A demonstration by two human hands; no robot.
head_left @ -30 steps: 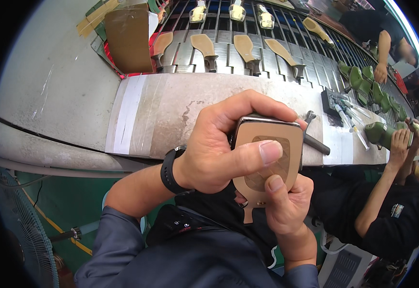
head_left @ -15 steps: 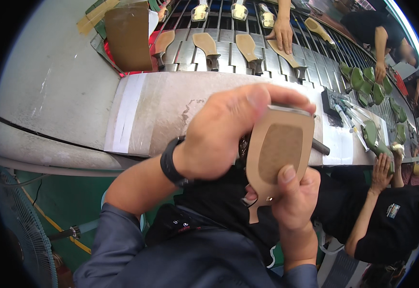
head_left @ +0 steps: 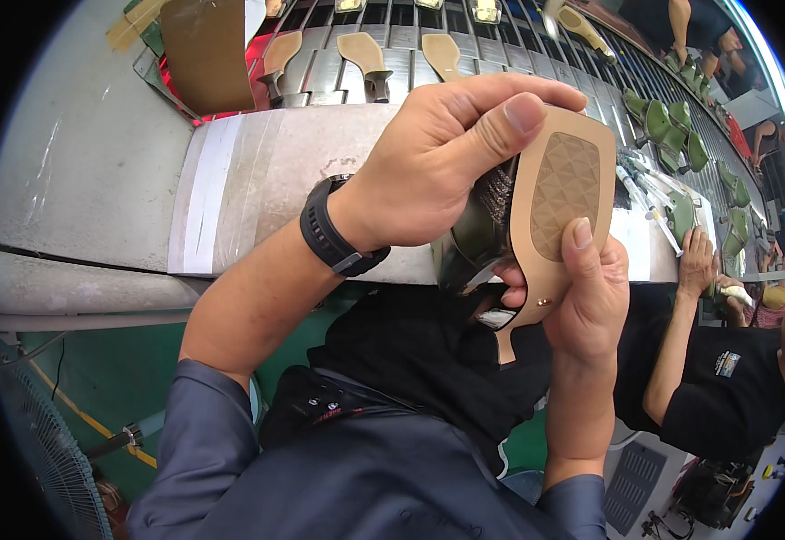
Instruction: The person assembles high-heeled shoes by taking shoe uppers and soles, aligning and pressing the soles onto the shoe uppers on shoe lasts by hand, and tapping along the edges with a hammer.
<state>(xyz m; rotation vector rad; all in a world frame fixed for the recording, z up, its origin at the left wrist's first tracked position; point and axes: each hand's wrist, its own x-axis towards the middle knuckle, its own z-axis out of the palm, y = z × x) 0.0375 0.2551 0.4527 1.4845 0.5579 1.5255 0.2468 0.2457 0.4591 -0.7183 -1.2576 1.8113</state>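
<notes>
In front of me I hold a heeled shoe, its tan outsole [head_left: 536,256] turned up toward me, with a patterned oval pad on the forefoot. A dark green, glossy part [head_left: 475,238] shows beneath the sole on its left. My left hand [head_left: 428,166], wearing a black watch, is closed over the toe end, with the thumb along the edge and fingers across the top. My right hand [head_left: 591,292] grips the narrow waist near the heel, its thumb pressed on the sole. The fingertips under the shoe are partly hidden.
Several tan soles with heels [head_left: 362,56] lie on a metal slat conveyor [head_left: 320,76] beyond the bench [head_left: 266,193]. Green shoe parts [head_left: 667,130] stand farther right. Beside me on the right, a co-worker's hand [head_left: 699,261] handles green pieces. A fan [head_left: 46,432] stands lower left.
Both my hands and the shoe have moved up and to the right, and the sole has tilted. The co-worker's hand on the conveyor soles has withdrawn.
</notes>
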